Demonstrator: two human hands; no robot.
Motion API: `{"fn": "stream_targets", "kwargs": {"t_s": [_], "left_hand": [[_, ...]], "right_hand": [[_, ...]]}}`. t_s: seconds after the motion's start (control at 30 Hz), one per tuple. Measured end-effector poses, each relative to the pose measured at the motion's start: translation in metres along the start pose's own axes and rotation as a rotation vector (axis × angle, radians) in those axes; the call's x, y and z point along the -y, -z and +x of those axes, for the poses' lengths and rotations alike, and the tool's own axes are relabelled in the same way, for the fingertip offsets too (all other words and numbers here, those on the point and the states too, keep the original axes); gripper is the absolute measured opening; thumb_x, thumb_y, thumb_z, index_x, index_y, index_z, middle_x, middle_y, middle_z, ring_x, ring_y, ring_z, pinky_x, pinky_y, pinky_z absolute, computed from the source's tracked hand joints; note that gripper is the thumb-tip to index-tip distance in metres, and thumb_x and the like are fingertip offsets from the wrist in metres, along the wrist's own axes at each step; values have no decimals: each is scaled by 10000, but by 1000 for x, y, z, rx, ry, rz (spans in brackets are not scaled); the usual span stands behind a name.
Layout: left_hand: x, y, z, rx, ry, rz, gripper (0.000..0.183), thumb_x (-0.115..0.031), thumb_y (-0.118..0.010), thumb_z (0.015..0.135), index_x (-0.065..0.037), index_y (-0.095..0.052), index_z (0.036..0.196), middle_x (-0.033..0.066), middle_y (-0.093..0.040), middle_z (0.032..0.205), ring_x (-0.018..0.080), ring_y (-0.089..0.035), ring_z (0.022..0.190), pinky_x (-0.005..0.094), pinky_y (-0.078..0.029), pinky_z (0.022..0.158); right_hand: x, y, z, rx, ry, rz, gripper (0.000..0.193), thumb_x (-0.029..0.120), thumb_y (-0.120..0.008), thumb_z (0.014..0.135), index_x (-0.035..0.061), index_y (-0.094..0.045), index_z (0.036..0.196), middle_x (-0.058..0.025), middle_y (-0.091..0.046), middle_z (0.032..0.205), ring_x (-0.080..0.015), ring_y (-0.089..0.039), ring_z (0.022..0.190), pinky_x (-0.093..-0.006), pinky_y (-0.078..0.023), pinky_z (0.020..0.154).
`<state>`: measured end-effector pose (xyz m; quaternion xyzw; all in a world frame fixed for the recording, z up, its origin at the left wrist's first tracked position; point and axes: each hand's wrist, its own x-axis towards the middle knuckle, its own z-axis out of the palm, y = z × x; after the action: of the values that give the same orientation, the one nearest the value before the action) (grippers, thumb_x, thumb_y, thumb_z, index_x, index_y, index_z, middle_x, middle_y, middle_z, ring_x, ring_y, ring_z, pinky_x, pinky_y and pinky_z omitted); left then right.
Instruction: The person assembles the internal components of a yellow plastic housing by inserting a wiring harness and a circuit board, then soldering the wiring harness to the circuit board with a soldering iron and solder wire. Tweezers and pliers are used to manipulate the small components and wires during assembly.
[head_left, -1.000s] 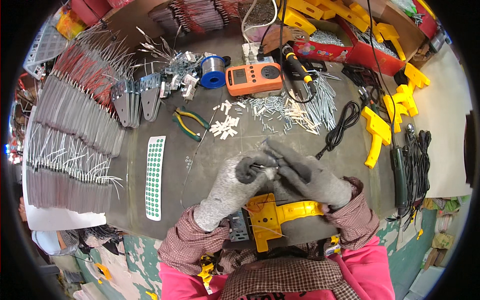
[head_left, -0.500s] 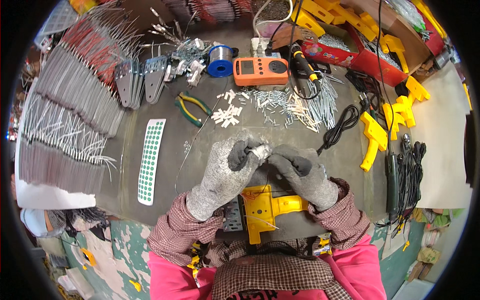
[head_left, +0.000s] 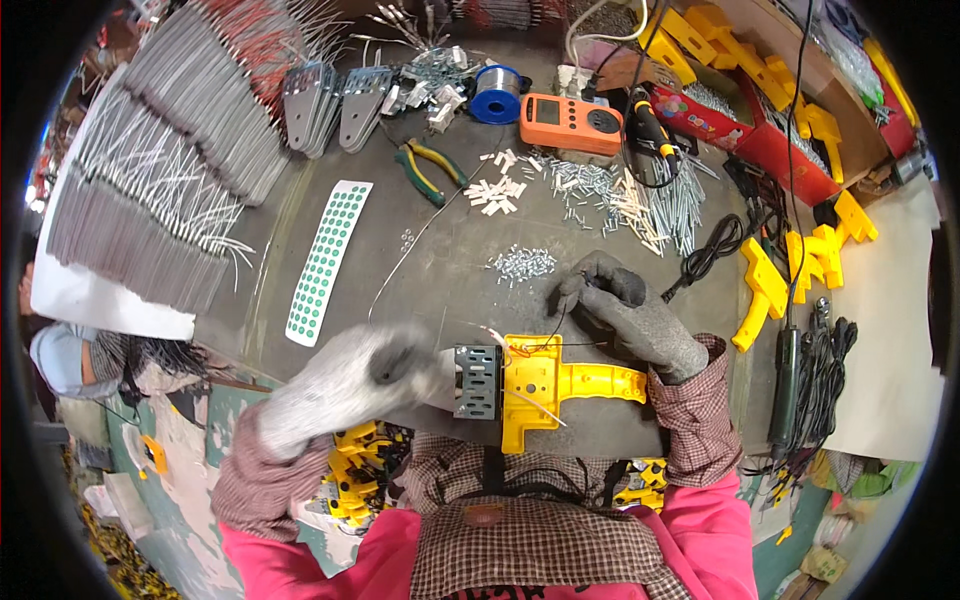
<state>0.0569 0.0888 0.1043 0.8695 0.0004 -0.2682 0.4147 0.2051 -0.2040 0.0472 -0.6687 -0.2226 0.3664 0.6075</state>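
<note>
A yellow pistol-shaped plastic housing half [head_left: 531,380] lies in front of me, its handle pointing right. Thin wires cross it, and a slotted grey metal piece [head_left: 477,382] adjoins its left side. My left hand [head_left: 385,368], in a grey glove, is left of that metal piece, smeared by motion; its fingers and anything in them are unclear. Above the handle, my gloved right hand [head_left: 630,312] is closed, fingertips pinching a thin dark wire [head_left: 560,322] that runs down toward the housing. A pile of small silvery screws [head_left: 522,264] lies on the table left of my right hand.
Green-handled pliers [head_left: 428,172], a sheet of green round stickers [head_left: 328,262] and bundled grey rods [head_left: 140,240] lie leftward. At the back are a solder spool [head_left: 497,95], an orange meter [head_left: 570,124] and long screws [head_left: 677,215]. Black cables [head_left: 825,375] and yellow housings [head_left: 760,290] sit right.
My hands, together around a small whitish item before, have parted. The left swung left and toward me; the right stays above the handle. The screw pile shows now, and the view has shifted.
</note>
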Motion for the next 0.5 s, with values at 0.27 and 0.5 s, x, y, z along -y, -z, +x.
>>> {"fn": "stream_targets", "kwargs": {"t_s": [0.27,0.5], "left_hand": [[1,-45,66,-478,-426,-163,214,-176,-650,920,31,-598,913,107,-586,765,147,-583,723,332,-450,638],[-9,-45,58,-440,-292,-189,230,-154,-691,887,10,-588,762,79,-546,655,136,-543,607,356,-424,562]], "right_hand": [[9,2,-34,103,8,-69,283,192,-673,910,15,-599,1119,-10,-595,990,-87,-545,942,-236,-431,876],[23,-42,-25,-23,-61,-39,314,159,-777,819,35,-675,1088,-30,-600,1024,-110,-538,894,-261,-437,792]]}}
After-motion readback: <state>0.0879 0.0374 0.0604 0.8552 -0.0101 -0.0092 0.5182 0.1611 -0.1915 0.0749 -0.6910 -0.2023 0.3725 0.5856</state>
